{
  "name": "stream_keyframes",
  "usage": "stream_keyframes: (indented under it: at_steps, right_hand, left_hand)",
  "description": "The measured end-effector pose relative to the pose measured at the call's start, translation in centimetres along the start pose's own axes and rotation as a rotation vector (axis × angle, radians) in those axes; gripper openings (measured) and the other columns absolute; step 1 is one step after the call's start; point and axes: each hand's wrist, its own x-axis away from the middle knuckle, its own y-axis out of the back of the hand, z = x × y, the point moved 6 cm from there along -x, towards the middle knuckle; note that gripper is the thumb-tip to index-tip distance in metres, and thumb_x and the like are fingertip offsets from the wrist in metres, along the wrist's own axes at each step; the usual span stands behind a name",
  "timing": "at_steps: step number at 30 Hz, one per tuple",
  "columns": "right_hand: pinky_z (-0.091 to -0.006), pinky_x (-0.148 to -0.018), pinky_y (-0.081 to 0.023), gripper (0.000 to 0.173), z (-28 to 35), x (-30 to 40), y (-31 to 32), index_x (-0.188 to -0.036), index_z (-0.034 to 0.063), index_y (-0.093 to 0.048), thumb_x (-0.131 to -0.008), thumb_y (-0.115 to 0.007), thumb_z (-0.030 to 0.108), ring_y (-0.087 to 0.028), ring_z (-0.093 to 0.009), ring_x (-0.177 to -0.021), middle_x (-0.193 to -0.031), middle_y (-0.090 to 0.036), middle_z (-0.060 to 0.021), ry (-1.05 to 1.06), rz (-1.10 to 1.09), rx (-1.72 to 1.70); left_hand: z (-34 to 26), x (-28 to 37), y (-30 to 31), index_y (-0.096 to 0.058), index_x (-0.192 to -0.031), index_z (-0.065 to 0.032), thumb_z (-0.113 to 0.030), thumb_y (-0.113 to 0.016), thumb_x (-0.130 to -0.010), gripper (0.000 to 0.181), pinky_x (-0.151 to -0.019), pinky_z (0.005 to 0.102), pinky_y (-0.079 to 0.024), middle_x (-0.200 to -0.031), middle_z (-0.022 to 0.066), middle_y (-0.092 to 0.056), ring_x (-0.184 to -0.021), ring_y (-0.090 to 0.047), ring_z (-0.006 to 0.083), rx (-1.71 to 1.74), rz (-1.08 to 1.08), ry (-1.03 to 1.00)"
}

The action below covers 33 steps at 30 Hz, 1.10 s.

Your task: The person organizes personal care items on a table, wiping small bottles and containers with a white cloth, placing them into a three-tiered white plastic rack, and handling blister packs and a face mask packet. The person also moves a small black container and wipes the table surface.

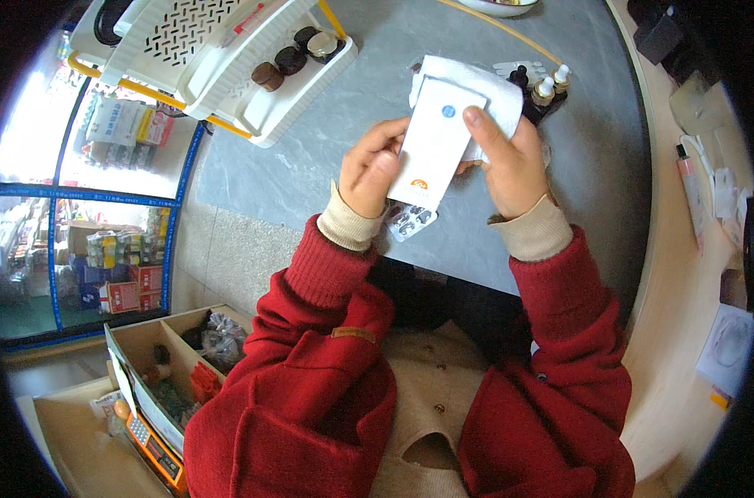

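A flat white box with a blue round mark and an orange logo is held up between my hands over the grey tabletop. My left hand grips the box's left edge. On the other side, the thumb of my right hand presses on the box's face. Behind the box is a folded white paper towel or cloth, clasped in the same right hand, whose fingers are mostly hidden under it. A silver blister pack shows just below the box's lower edge; part of it is covered.
Several dropper bottles stand beyond my right hand. At the upper left, a white tiered rack holds small dark-lidded jars. A bowl sits at the far edge. Lower left, a divided drawer is open near the glass door.
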Motion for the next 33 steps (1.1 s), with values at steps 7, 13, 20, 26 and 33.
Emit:
stream_keyframes:
  at_steps: [7,13,20,26,33]
  right_hand:
    - [-0.0234,-0.054,-0.053,0.042,-0.53,-0.16,0.55,-0.112,0.0001,-0.055,-0.088,-0.056,0.035,-0.065,-0.014,-0.076,-0.091,-0.065,-0.0087,-0.051,-0.041,-0.068]
    - [-0.0224,-0.053,-0.053,0.043,-0.59,-0.15,0.44,-0.114,0.0006,-0.054,-0.088,-0.057,0.035,-0.065,-0.013,-0.078,-0.093,-0.064,-0.0084,-0.051,-0.03,-0.097]
    - [-0.0224,-0.053,-0.052,0.042,-0.63,-0.1,0.49,-0.114,0.0011,-0.054,-0.088,-0.057,0.035,-0.065,-0.014,-0.078,-0.093,-0.065,-0.0081,-0.065,-0.029,-0.069]
    - [-0.0226,-0.053,-0.053,0.042,-0.51,-0.11,0.47,-0.113,0.001,-0.054,-0.088,-0.056,0.035,-0.065,-0.014,-0.078,-0.093,-0.065,-0.0084,-0.061,-0.026,-0.064]
    - [-0.0228,-0.054,-0.052,0.042,-0.5,-0.1,0.47,-0.115,0.001,-0.054,-0.088,-0.056,0.034,-0.064,-0.013,-0.079,-0.092,-0.064,-0.0073,-0.062,-0.023,-0.055]
  left_hand:
    - [0.8,0.46,-0.39,-0.045,-0.124,0.0066,-0.037,-0.05,-0.089,0.056,-0.083,0.0298,-0.047,-0.108,0.0157,-0.059,-0.095,-0.06,0.0196,0.19,0.106,0.072]
    - [0.54,0.46,-0.39,-0.043,-0.125,0.0066,-0.034,-0.051,-0.089,0.055,-0.084,0.0308,-0.047,-0.11,0.0171,-0.058,-0.098,-0.059,0.0206,0.206,0.127,0.042]
    - [0.58,0.41,-0.32,-0.042,-0.125,0.0076,-0.035,-0.051,-0.089,0.057,-0.084,0.0313,-0.047,-0.11,0.0173,-0.058,-0.098,-0.059,0.0214,0.193,0.158,0.045]
    - [0.49,0.36,-0.44,-0.042,-0.125,0.0075,-0.035,-0.051,-0.089,0.057,-0.084,0.0314,-0.048,-0.109,0.0174,-0.059,-0.098,-0.059,0.0213,0.201,0.164,0.046]
    - [0.57,0.33,-0.47,-0.043,-0.125,0.007,-0.035,-0.052,-0.088,0.057,-0.084,0.0318,-0.048,-0.109,0.0174,-0.059,-0.098,-0.06,0.0213,0.216,0.176,0.041]
